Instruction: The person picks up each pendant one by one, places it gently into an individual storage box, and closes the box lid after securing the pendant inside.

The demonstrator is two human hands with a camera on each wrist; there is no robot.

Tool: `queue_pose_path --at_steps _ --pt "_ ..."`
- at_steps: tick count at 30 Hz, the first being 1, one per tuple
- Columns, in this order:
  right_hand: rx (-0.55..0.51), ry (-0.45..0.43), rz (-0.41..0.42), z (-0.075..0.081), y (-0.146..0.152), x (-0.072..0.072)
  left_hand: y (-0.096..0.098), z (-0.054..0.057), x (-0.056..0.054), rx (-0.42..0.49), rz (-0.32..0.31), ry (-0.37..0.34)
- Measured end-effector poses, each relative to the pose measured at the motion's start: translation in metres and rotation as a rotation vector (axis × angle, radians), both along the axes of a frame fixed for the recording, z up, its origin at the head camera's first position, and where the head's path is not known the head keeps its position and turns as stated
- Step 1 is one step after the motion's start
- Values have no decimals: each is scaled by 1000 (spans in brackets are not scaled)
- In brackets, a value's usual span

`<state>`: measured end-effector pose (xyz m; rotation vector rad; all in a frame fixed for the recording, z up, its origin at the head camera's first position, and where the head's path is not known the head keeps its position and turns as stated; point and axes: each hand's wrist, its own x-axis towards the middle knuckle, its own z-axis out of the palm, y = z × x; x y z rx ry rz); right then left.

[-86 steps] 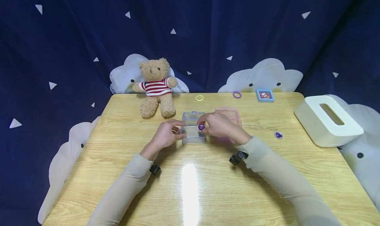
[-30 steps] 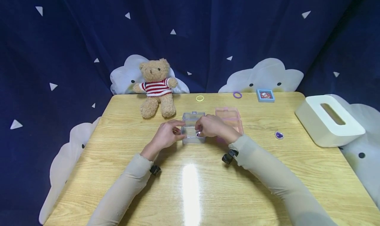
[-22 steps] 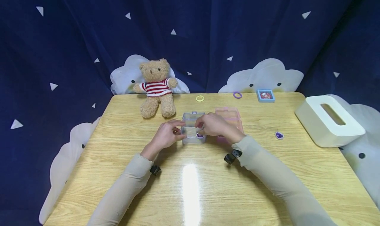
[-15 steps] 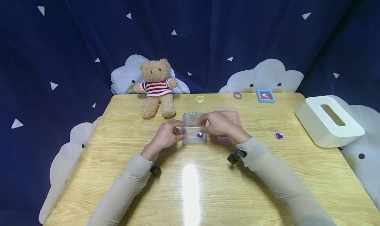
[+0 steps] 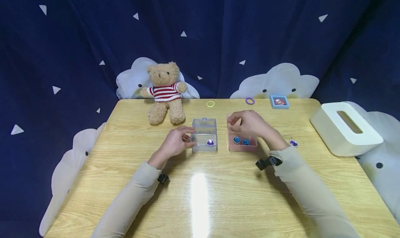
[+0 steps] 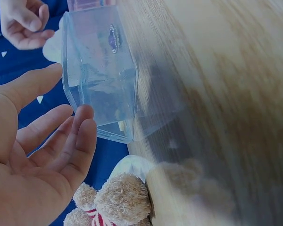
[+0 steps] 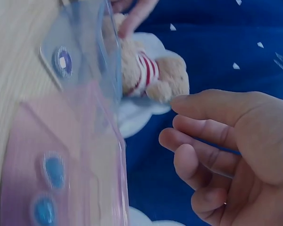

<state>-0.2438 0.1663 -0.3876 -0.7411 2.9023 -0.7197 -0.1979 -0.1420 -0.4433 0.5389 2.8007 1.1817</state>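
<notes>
A clear bluish plastic box [image 5: 200, 148] stands lid-up mid-table, with one purple gem [image 5: 210, 142] rimmed in silver lying at its right side. My left hand [image 5: 176, 140] is at the box's left side; in the left wrist view its relaxed thumb and fingers are against or very near the wall. Over the raised lid of the pink box [image 5: 242, 149] hovers my right hand [image 5: 250, 123], its fingers loosely bent and holding nothing. Inside the pink box lie two blue gems, a left one [image 5: 236, 140] and a right one [image 5: 246, 141]. Another purple gem [image 5: 293, 143] rests on the table farther right.
A teddy bear [image 5: 165, 92] in a striped shirt sits at the back left. Along the back edge lie a yellow ring [image 5: 210, 104], a purple ring [image 5: 250, 100] and a small blue frame [image 5: 279, 101]. A white tissue box [image 5: 347, 126] stands at the right edge.
The right hand has let go of the purple gem inside the clear box, then moved right and up over the pink box, uncovering the blue gems. The left hand has stayed put.
</notes>
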Motion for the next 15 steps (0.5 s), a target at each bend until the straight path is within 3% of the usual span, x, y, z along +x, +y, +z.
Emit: queue_pose_path --at_steps 15 --pt "-21 17 -122 -4 83 1 1 0 0 -1 -2 19"
